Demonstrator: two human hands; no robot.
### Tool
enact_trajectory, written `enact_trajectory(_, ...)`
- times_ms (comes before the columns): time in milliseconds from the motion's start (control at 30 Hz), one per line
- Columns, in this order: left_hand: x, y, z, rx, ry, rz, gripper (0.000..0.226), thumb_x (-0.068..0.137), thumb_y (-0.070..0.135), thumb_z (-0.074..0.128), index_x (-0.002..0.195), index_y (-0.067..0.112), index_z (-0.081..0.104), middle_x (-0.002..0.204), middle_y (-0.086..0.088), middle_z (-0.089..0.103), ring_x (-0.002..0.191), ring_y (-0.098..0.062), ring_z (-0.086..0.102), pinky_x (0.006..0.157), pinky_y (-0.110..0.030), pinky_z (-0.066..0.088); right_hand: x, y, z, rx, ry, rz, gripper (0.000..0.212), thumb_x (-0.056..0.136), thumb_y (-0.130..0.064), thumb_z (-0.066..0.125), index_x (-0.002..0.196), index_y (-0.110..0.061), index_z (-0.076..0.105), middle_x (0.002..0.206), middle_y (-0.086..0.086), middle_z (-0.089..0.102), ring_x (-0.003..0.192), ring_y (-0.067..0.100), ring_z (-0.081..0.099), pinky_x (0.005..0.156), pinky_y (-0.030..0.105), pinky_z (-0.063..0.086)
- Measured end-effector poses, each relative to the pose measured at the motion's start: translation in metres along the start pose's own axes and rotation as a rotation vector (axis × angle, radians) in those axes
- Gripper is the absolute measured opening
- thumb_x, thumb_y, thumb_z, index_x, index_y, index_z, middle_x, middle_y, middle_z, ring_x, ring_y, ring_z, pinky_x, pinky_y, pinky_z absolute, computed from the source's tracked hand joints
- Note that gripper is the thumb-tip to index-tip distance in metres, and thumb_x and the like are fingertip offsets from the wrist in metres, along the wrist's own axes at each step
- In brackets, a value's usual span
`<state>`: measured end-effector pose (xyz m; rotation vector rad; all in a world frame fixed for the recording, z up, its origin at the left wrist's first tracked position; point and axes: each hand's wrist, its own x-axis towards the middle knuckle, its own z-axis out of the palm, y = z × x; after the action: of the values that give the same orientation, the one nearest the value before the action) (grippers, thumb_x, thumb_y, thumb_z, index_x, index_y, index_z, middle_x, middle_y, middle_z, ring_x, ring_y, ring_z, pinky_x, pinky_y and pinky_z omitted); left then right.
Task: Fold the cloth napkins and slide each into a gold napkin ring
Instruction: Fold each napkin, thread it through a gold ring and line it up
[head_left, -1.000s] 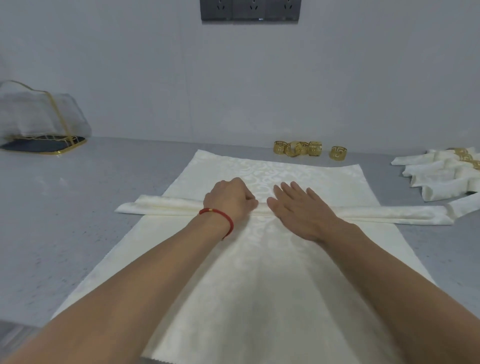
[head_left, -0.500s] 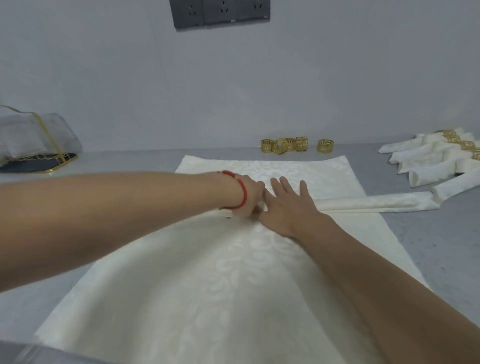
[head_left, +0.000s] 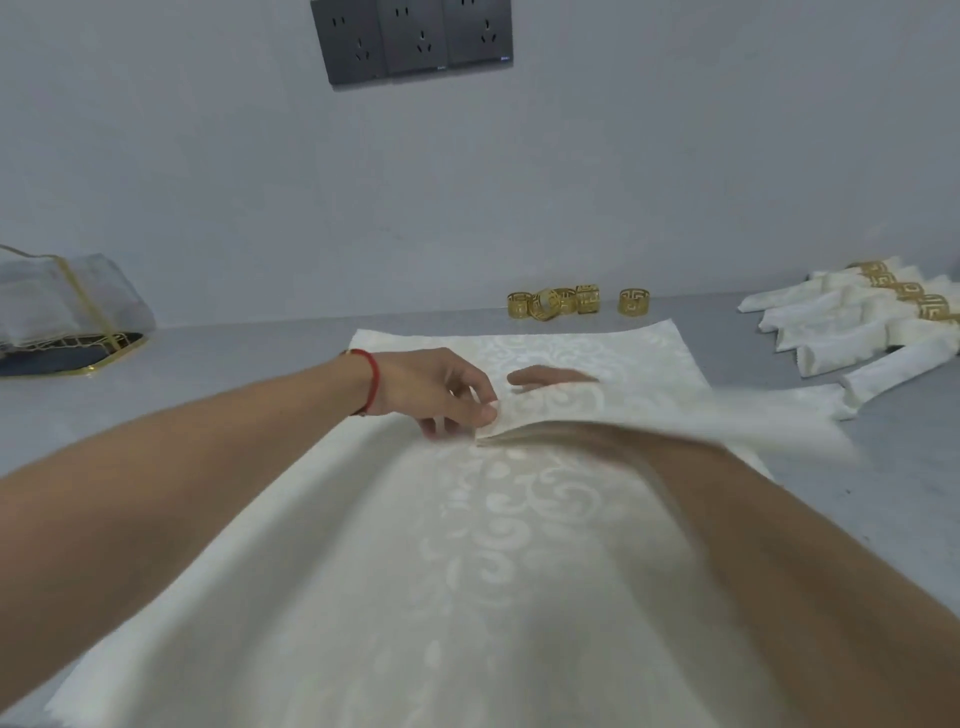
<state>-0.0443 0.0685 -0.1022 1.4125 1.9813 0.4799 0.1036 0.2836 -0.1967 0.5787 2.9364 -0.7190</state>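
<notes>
**Fold under way, rings waiting**

Head view: left hand (head_left: 441, 387) pinching end of folded napkin strip (head_left: 597, 410) over a spread napkin (head_left: 467, 545). Right hand (head_left: 545, 375) mostly hidden under strip; grip impossible to tell. Several ringed napkins (head_left: 852, 322) finished far right; five loose gold rings (head_left: 576, 301) left, near the wall.

A dark triple wall socket panel (head_left: 413, 41) sits on the pale wall (head_left: 675, 156), high above the fingers. Far to their left, a sheer gold-trimmed pouch (head_left: 62, 306) lies on a dark gold-rimmed tray (head_left: 111, 348) on the grey countertop (head_left: 208, 374).
</notes>
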Motion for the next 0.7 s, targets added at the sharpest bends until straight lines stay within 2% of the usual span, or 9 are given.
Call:
enact_trajectory(33,-0.001,-0.002,0.002,0.01,0.005,0.003,0.012,0.091,0.032,0.072,0.079,0.031,0.071,0.081,0.002,0.066,0.073,-0.015,0.062,0.072,-0.031,0.055,-0.011,0.004,-0.012,0.129,-0.004,0.007,0.085,0.075,-0.094,0.048,0.145,-0.047,0.046,0.158,-0.015,0.044,0.147,0.012,0.04,0.119,0.046,0.033)
enact_trajectory(67,0.0,-0.004,0.003,0.022,0.011,0.002,0.011,0.09,0.034,0.073,0.08,0.029,0.071,0.079,0.006,0.066,0.071,-0.013,0.062,0.074,-0.031,0.055,-0.032,0.0,-0.025,0.261,0.004,-0.012,0.077,0.077,-0.09,0.054,0.138,-0.043,0.057,0.147,-0.017,0.057,0.138,0.008,0.051,0.114,0.039,0.04)
enact_trajectory(133,-0.002,-0.004,0.006,0.061,0.033,0.001,0.015,0.09,0.039,0.072,0.084,0.025,0.071,0.073,0.011,0.066,0.066,-0.01,0.061,0.075,-0.029,0.054,-0.061,-0.011,-0.043,0.563,0.089,-0.017,0.038,0.097,-0.052,0.064,0.125,-0.028,0.072,0.124,-0.008,0.074,0.12,0.01,0.067,0.108,0.034,0.047)
enact_trajectory(200,-0.002,-0.004,0.009,0.09,0.069,-0.013,0.021,0.089,0.045,0.071,0.085,0.025,0.072,0.071,0.012,0.066,0.063,-0.007,0.059,0.073,-0.023,0.049,-0.083,0.002,-0.056,0.714,0.086,-0.035,0.028,0.103,-0.03,0.058,0.118,-0.014,0.076,0.117,0.005,0.077,0.114,0.02,0.071,0.11,0.039,0.047)
enact_trajectory(300,0.0,-0.011,0.019,0.099,0.156,0.008,0.033,0.088,0.057,0.065,0.087,0.024,0.071,0.067,0.018,0.062,0.059,-0.001,0.054,0.064,-0.013,0.042,-0.11,0.011,-0.069,0.728,0.027,0.011,0.032,0.103,-0.03,0.056,0.125,-0.013,0.073,0.124,0.008,0.074,0.121,0.021,0.068,0.113,0.037,0.042)
enact_trajectory(433,0.007,-0.024,0.031,0.058,0.3,0.078,0.031,0.087,0.053,0.069,0.081,0.022,0.07,0.058,0.022,0.056,0.054,0.004,0.05,0.055,-0.007,0.037,-0.121,-0.01,-0.075,0.393,-0.024,0.087,0.035,0.096,-0.051,0.06,0.124,-0.033,0.073,0.124,-0.016,0.072,0.122,0.004,0.063,0.111,0.028,0.041)
enact_trajectory(500,0.011,-0.029,0.035,0.044,0.338,0.088,0.031,0.084,0.053,0.071,0.077,0.024,0.069,0.058,0.022,0.054,0.056,0.002,0.05,0.06,-0.014,0.039,-0.105,-0.022,-0.07,0.103,0.005,0.125,0.04,0.093,-0.061,0.058,0.11,-0.029,0.074,0.112,-0.013,0.073,0.108,0.01,0.067,0.106,0.039,0.048)
enact_trajectory(567,0.013,-0.034,0.042,0.009,0.394,0.096,0.031,0.083,0.053,0.073,0.073,0.024,0.067,0.058,0.022,0.053,0.057,0.0,0.049,0.063,-0.02,0.04,-0.086,-0.034,-0.064,-0.075,0.047,0.159,0.046,0.09,-0.059,0.054,0.101,-0.018,0.071,0.103,0.001,0.072,0.091,0.019,0.066,0.099,0.046,0.051)
enact_trajectory(700,0.014,-0.043,0.058,-0.048,0.569,0.136,0.03,0.078,0.053,0.073,0.07,0.025,0.064,0.065,0.018,0.055,0.059,-0.005,0.049,0.063,-0.025,0.044,-0.068,-0.053,-0.06,-0.249,-0.058,0.225,0.027,0.093,-0.052,0.063,0.1,-0.025,0.066,0.099,-0.014,0.065,0.094,0.012,0.062,0.088,0.032,0.052)
